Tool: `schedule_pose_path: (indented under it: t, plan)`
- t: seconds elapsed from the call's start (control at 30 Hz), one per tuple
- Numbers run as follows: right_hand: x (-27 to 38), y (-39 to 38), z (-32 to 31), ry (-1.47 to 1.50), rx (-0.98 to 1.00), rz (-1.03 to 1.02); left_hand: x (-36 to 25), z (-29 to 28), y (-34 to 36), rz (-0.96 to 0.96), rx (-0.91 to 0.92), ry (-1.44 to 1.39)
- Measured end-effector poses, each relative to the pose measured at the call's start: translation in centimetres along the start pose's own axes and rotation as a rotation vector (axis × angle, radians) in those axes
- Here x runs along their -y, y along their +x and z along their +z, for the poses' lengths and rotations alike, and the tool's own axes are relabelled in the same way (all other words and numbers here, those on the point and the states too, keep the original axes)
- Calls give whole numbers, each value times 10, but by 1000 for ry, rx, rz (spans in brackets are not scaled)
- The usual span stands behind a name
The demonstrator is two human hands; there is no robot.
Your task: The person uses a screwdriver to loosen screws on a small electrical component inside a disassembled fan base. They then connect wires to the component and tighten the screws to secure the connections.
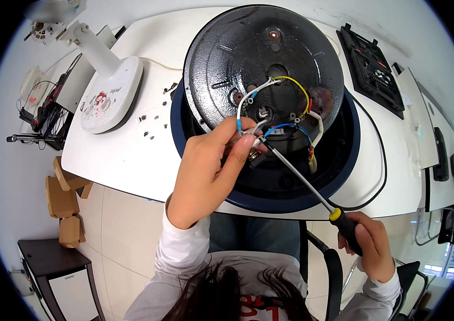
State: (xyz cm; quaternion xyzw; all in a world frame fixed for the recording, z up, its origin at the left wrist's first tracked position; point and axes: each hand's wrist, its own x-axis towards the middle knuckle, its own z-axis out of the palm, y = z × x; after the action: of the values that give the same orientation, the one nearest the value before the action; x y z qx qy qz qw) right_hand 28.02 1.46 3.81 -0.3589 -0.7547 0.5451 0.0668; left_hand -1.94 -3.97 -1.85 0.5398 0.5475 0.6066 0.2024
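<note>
White table (pixel 125 160), pale tiled floor (pixel 125 235), dark cabinet (pixel 50 259).

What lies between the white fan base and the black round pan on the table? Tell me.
In the head view, small loose screws lie scattered on the bare white table between the white fan base and the black round pan.

The left hand (pixel 208 171) reaches up from a white sleeve, fingers (pixel 245 147) pinched together at their tips. The right hand (pixel 372 243), lower and to the right of the left, is closed in a fist, wrist bent, sleeve white.
</note>
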Motion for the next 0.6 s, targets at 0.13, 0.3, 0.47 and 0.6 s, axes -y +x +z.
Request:
schedule_pose_path:
  t: [0.13, 0.3, 0.47, 0.6]
  plan:
    - [-2, 0, 9, -6, -88, -43, -4, -1, 2, -80, 13, -20]
    - [-11, 6, 16, -569, -443, -409, -2, -2, 1, -55, 4, -30]
    - [0, 4, 6, -17, -136, -20, -1, -2, 2, -62, 1, -22]
    - [-1, -1, 3, 235, -21, 93, -2, 0, 2, -58, -26, -46]
